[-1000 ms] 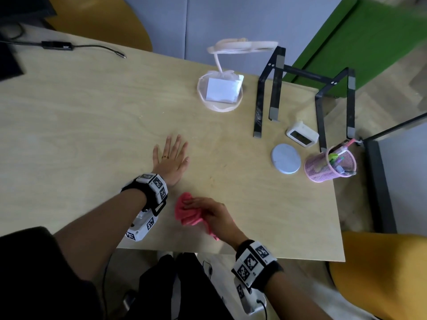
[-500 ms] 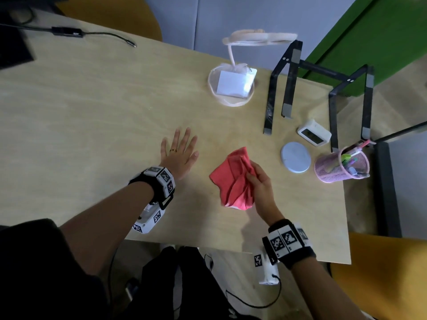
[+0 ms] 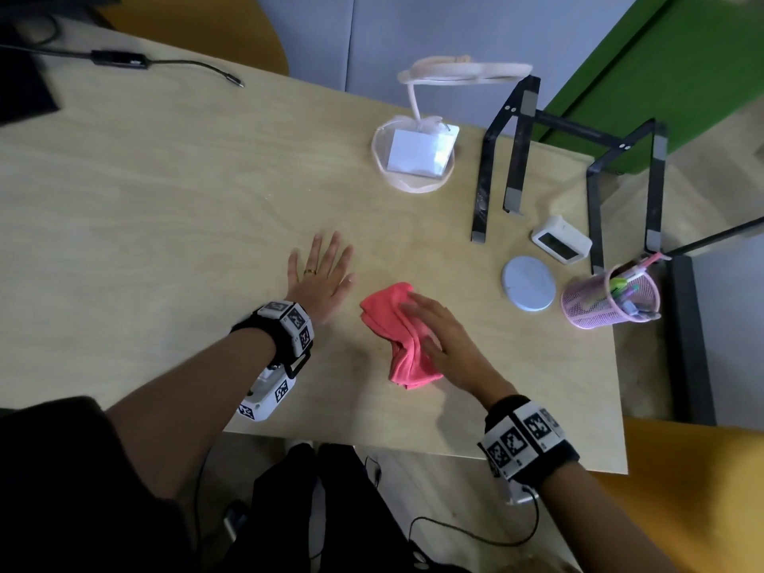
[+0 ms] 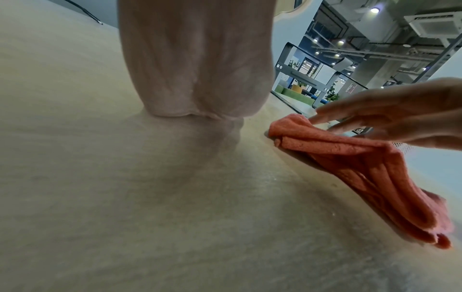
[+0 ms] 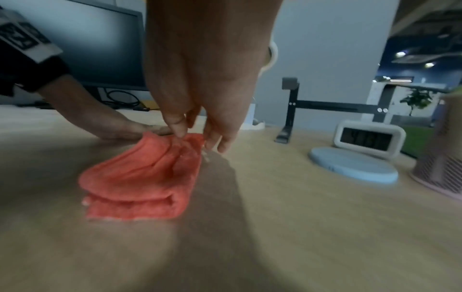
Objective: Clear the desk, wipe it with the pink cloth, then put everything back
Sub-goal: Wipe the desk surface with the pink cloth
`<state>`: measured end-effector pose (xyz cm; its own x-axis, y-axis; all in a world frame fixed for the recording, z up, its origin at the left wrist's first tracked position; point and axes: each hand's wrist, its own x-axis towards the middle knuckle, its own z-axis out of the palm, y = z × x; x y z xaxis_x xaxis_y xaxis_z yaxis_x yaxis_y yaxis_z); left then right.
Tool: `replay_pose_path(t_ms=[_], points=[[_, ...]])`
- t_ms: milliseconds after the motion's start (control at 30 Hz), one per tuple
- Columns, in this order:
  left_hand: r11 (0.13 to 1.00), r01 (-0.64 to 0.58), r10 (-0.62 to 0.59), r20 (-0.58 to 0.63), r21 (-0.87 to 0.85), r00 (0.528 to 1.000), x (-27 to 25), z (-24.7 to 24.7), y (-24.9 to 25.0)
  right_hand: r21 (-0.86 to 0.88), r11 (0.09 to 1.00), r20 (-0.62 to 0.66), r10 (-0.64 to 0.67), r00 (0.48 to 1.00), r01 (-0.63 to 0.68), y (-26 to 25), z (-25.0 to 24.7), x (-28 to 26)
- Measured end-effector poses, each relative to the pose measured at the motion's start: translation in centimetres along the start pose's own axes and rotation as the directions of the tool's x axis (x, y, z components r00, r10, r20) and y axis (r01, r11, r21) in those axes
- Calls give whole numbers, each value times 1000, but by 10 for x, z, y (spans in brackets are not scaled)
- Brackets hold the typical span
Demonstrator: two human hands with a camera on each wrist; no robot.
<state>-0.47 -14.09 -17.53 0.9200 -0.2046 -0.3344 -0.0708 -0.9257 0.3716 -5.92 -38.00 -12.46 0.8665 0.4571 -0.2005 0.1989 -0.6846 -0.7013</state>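
Pink cloth (image 3: pixel 397 332) lies bunched on the wooden desk (image 3: pixel 165 208) between both hands. Right hand (image 3: pixel 450 345) rests on it, fingers straight and a little apart. Left hand (image 3: pixel 320 279) lies flat just beside it, fingers spread.

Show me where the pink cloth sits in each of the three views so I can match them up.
Head: pink cloth lies centre frame on the desk, under the right hand.
Left wrist: pink cloth at the right edge, below the right hand's fingers.
Right wrist: pink cloth left of centre.
Shared landmark: the black stand.
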Motion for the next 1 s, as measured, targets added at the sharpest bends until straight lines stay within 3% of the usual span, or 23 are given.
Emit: replay_pose_path(t_ms=[67,133,200,300,400,467,567,700,800,1000], points=[[1000,9,-9,6,0,1000,0,-1,1,50,990,-58,133,989,-130,-4,-5,13],[1000,16,-16,9,-7,1000,0,-2,2,225,928,-112,328,938,-297,-11,-9,27],[1000,14,-14,13,-6,1000,0,-1,1,335,847,-56,455,889,-413,-16,-11,41],[1000,10,-9,21,-17,1000,2,1,-1,223,846,15,493,870,-484,-16,-8,57],[1000,9,-8,25,-24,1000,2,1,-1,64,908,30,412,911,-413,-20,-12,63],[1000,11,-10,39,-27,999,2,0,-1,90,932,-7,353,935,-351,-28,-22,61],[1000,9,-8,39,-17,999,1,-1,0,165,966,-207,233,950,-200,-45,-40,53],[1000,12,-11,43,-22,999,1,-2,0,168,979,-437,-32,899,117,-62,-54,27],[1000,9,-9,30,2,1000,2,0,-1,78,972,-435,-167,885,222,-46,-31,2],[1000,17,-18,36,7,999,2,1,0,-76,983,-304,-183,935,168,12,37,-36]])
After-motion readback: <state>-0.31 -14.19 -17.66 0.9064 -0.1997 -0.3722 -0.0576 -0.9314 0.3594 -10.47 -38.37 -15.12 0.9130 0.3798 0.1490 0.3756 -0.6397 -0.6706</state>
